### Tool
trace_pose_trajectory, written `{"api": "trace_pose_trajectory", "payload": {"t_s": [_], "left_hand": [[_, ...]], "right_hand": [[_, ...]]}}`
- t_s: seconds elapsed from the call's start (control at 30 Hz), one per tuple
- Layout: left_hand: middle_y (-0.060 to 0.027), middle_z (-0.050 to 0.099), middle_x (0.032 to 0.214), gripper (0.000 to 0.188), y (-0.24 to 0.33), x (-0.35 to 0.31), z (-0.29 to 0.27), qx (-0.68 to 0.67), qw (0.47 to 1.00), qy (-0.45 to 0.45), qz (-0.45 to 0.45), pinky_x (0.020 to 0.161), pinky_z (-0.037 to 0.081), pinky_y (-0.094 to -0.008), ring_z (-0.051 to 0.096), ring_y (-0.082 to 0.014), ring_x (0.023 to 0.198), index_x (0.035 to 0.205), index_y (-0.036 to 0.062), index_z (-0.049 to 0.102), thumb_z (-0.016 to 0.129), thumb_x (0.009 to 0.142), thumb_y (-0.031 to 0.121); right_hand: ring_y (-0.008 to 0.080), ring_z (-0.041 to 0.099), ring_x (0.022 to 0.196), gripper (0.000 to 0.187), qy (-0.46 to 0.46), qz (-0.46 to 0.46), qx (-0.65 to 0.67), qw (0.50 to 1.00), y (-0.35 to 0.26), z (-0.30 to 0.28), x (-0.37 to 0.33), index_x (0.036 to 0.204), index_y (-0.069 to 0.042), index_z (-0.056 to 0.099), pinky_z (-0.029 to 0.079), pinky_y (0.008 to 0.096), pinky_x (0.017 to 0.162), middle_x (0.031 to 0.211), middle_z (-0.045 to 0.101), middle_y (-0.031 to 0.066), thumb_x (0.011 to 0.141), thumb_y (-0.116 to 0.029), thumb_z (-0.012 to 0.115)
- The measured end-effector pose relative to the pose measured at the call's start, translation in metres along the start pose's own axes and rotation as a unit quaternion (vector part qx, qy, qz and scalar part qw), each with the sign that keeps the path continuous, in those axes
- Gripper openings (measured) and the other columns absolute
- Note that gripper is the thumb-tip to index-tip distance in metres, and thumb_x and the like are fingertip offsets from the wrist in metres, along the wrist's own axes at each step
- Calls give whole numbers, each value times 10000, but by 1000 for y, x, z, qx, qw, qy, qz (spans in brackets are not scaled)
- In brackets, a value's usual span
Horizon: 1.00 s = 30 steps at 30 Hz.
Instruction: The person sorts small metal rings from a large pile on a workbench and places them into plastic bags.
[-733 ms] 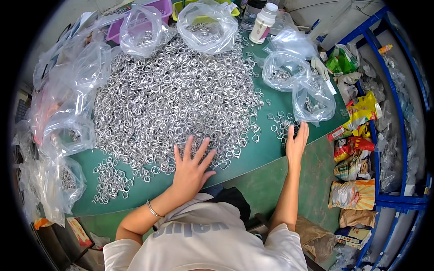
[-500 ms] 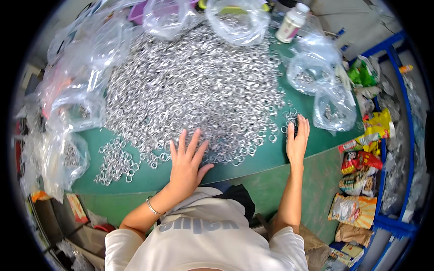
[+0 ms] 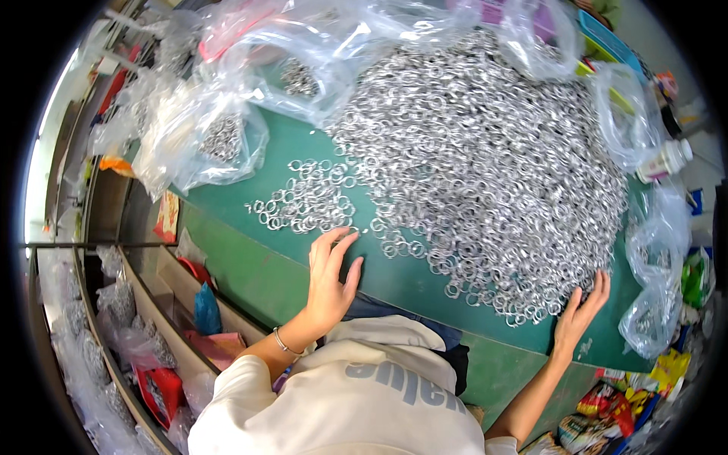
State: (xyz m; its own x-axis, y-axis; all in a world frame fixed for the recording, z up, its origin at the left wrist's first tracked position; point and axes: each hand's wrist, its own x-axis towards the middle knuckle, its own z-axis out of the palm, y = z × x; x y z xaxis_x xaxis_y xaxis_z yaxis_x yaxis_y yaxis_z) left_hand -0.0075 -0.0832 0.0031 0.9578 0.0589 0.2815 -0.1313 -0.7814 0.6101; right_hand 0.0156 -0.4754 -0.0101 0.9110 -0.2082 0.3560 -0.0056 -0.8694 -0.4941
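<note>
A broad heap of silver metal rings point(image 3: 485, 167) covers much of the green table point(image 3: 280, 129). To its left lies a small separate pile of rings point(image 3: 307, 199). My left hand point(image 3: 331, 274) is at the near edge of that small pile, fingers slightly bent and thumb apart, with nothing seen in it. At the heap's near right edge, my right hand point(image 3: 580, 315) reaches its spread fingers to the outermost rings. Its fingertips meet the heap there, and I cannot tell whether they touch single rings.
Clear plastic bags with rings stand along the left point(image 3: 220, 144) and right point(image 3: 648, 303) of the table. A purple bin point(image 3: 523, 17) and a white bottle point(image 3: 667, 161) are at the far side. Shelving with bagged rings point(image 3: 114, 303) stands left; snack packets point(image 3: 607, 406) lie right.
The view has turned left. My left hand has gone from the big heap to the small pile. My right hand has shifted from the dark rings beside the heap to the heap's edge.
</note>
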Motion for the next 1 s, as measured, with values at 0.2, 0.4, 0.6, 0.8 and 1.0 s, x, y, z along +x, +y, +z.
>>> {"api": "trace_pose_trajectory", "payload": {"t_s": [0.2, 0.4, 0.6, 0.8, 1.0], "left_hand": [[-100, 494, 1103, 421, -27, 0, -17, 58, 997, 24, -44, 841, 352, -362, 452, -270, 959, 1062, 67, 564, 694, 666, 3], [-87, 459, 1122, 389, -32, 8, -16, 37, 999, 7, -39, 841, 333, -365, 412, -275, 991, 978, 109, 613, 758, 619, 73], [-91, 448, 1146, 342, -56, 12, -23, 39, 998, 14, -47, 874, 307, -392, 400, -292, 1033, 967, 129, 626, 727, 648, 56], [-105, 454, 1158, 330, -66, 12, -37, -1, 999, 24, -40, 869, 330, -400, 410, -300, 1036, 974, 110, 618, 694, 667, 15], [-102, 525, 1012, 479, -55, 14, -48, -323, 942, -78, -57, 640, 470, -250, 542, -163, 748, 1158, 40, 528, 702, 712, 36]], "right_hand": [[324, 359, 1179, 330, 7, -56, -163, 985, -22, 6, 5, 1173, 7, 487, 270, 432, 986, 1274, 400, 168, 910, -186, 443], [298, 508, 953, 220, -37, -120, 29, 992, -159, 46, 2, 979, 1, 597, 370, 382, 859, 1005, 574, 136, 761, -23, 614], [210, 493, 865, 276, -238, -322, 93, 912, -260, 124, -15, 963, -59, 605, 359, 349, 730, 984, 543, 35, 697, -112, 656], [165, 551, 775, 79, -276, -145, 267, 912, -262, 129, -21, 860, -22, 598, 415, 292, 631, 929, 598, 88, 781, -33, 596], [121, 569, 633, 100, -423, 372, 577, 590, -268, 109, -32, 869, 48, 618, 438, 218, 512, 869, 648, 145, 855, -11, 539]]}}
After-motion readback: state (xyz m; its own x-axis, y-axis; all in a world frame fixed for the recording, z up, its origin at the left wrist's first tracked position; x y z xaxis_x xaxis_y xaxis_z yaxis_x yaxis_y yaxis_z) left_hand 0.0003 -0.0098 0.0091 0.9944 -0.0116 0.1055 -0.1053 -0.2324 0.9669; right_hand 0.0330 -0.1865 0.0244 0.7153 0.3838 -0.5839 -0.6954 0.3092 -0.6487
